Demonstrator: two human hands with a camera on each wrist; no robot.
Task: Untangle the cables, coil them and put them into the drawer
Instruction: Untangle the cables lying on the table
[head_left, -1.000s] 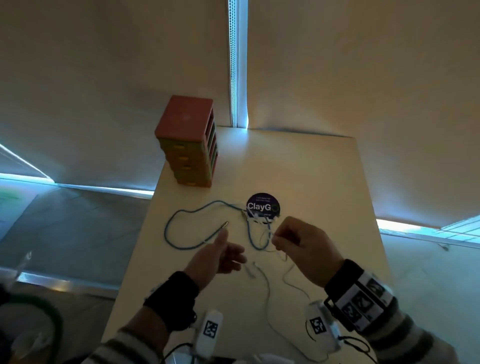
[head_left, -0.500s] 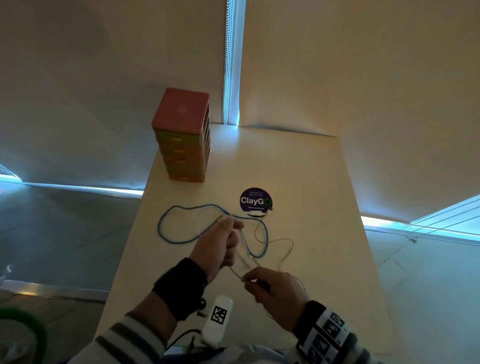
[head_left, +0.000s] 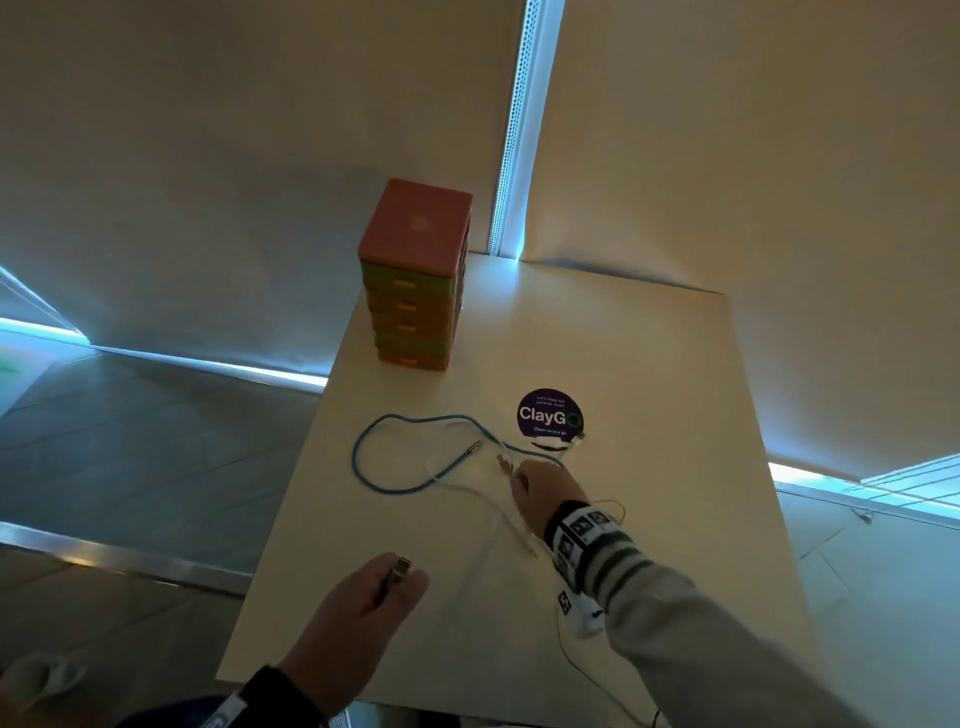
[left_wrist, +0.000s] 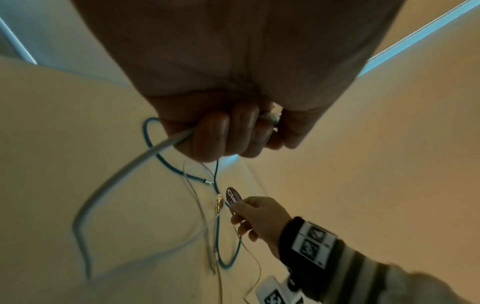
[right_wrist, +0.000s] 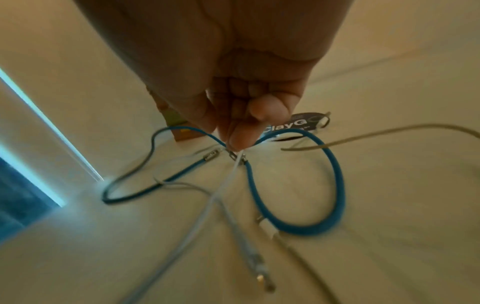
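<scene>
1. A pale desk (head_left: 649, 364) stands against drawn blinds, with a small drawer tower (head_left: 415, 275) at 12 o'clock.
2. The blue cable (head_left: 363, 470) loops mid-desk, beside a round sticker (head_left: 549, 415).
3. The left hand (head_left: 358, 618), at 7 o'clock, has its fingers curled round the plug end of a white cable (head_left: 467, 491).
4. The right hand (head_left: 545, 491) pinches the white cable where it crosses the blue one.

Bare table (head_left: 649, 364) to the right of the round sticker (head_left: 550, 414) and along the far edge: open passage there. Drawer tower (head_left: 415, 275) stands at the far left corner, drawer fronts facing the near side; approach to them crosses the blue cable (head_left: 363, 470) loop and white cable (head_left: 467, 491) slack sprawled mid-table. Near edge left of centre is bare tabletop.
</scene>
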